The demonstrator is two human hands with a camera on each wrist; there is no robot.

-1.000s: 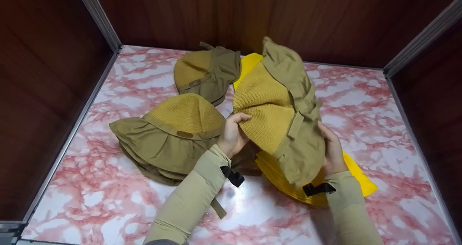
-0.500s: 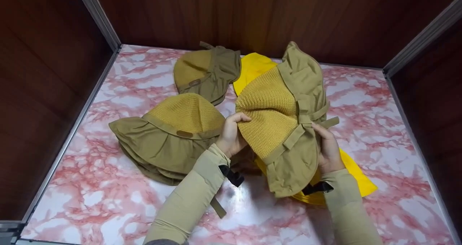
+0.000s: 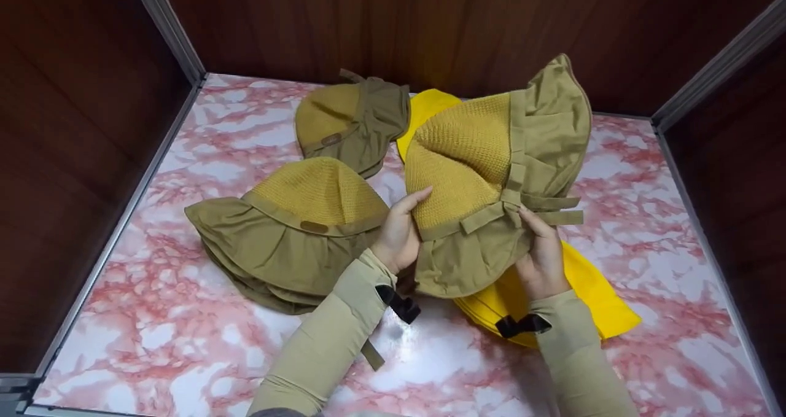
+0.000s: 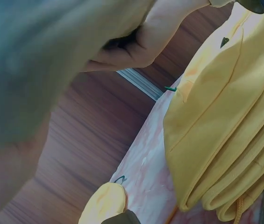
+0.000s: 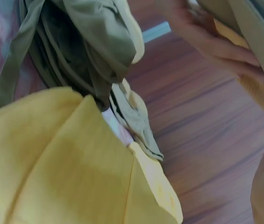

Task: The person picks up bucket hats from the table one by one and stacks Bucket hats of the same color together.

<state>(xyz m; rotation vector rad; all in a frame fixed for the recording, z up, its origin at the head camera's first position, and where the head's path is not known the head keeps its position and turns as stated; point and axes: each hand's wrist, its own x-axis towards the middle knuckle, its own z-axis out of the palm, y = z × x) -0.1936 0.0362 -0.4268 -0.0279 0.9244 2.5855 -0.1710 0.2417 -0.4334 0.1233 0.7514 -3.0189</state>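
Both hands hold up a sun hat with a mustard knitted crown, a khaki brim and a bow with loose tails. My left hand grips its lower left side, thumb over the crown and fingers behind. At the brim near the bow, my right hand pinches the cloth with its thumb on top; its other fingers are partly hidden. In the left wrist view the brim is a blurred khaki mass. Below the right hand lies a stack of bright yellow hats, partly covered by the held hat.
Matching khaki-brimmed hats lie stacked at left, with a strap trailing forward. Behind them lies another khaki hat, beside a yellow hat at the back. Dark wood panels enclose the marbled pink-white table.
The held hat has turned and tilted, its brim's upper end swinging right and its lower end left, so the bow now shows. My right hand has shifted slightly left with it.
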